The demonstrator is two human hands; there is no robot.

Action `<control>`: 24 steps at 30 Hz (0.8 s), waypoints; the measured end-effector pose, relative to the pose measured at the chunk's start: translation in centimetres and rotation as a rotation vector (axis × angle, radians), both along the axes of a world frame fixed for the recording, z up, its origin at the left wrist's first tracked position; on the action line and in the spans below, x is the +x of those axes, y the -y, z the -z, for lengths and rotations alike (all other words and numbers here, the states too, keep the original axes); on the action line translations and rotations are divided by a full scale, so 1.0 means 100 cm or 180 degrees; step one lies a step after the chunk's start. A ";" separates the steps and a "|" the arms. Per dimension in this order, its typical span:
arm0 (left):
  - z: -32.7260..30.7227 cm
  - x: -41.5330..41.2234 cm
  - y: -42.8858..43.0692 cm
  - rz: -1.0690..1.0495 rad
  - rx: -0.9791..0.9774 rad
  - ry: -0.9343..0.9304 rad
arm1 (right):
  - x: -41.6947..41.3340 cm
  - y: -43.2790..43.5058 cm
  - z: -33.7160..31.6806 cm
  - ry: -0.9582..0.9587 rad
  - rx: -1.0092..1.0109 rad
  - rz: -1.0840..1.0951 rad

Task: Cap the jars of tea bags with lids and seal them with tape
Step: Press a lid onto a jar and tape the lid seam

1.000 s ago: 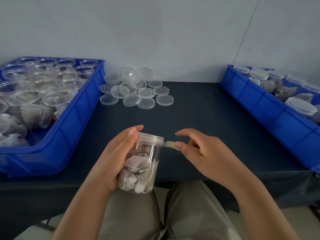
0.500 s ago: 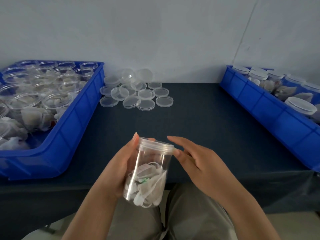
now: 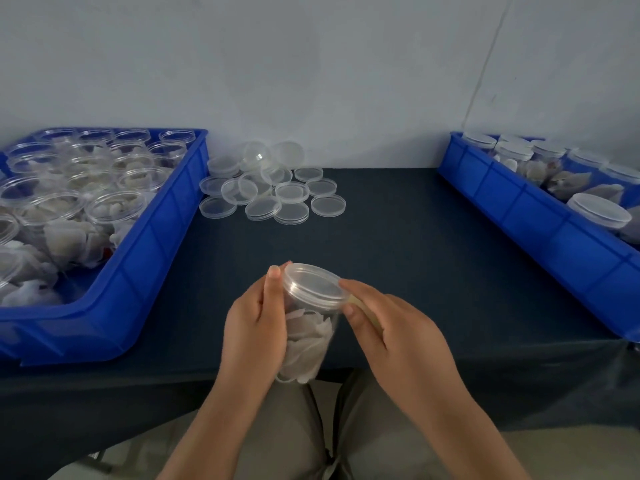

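A clear jar (image 3: pixel 306 337) full of white tea bags is held upright over the table's near edge, with a clear lid (image 3: pixel 317 285) on top. My left hand (image 3: pixel 254 327) grips the jar's left side, thumb up by the lid rim. My right hand (image 3: pixel 398 334) sits against the jar's right side just under the lid; its fingertips press a yellowish strip of tape (image 3: pixel 363 311) at the lid's rim. How far the tape goes around the rim is hidden.
A blue bin (image 3: pixel 138 268) at left holds several open jars of tea bags. Loose clear lids (image 3: pixel 273 192) lie piled at the back of the dark table (image 3: pixel 415 258). A second blue bin (image 3: pixel 540 223) at right holds several lidded jars.
The jar has been turned in my hands and tilted more upright. The tape strip, pulled out to the right a second ago, now lies close against the lid rim under my right fingers.
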State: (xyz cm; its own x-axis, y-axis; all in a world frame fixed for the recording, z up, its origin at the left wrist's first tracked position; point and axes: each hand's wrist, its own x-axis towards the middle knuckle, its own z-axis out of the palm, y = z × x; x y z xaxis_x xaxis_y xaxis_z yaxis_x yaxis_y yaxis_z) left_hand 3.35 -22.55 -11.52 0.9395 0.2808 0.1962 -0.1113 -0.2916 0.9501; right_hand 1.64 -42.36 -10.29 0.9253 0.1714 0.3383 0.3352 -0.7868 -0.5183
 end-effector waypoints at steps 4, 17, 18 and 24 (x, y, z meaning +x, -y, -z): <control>0.006 -0.008 0.010 0.0044 0.0092 0.0198 | -0.003 -0.008 0.002 0.0095 -0.0046 0.0115; 0.013 0.006 0.001 0.0167 0.0524 0.0277 | 0.006 0.006 0.004 -0.0455 0.0054 -0.0361; 0.013 0.008 -0.003 0.0256 0.0482 0.0279 | 0.005 0.009 0.004 -0.0522 0.0057 -0.0413; 0.006 0.017 -0.016 0.0855 0.0361 0.0202 | 0.010 0.030 -0.001 -0.0562 -0.0101 -0.0487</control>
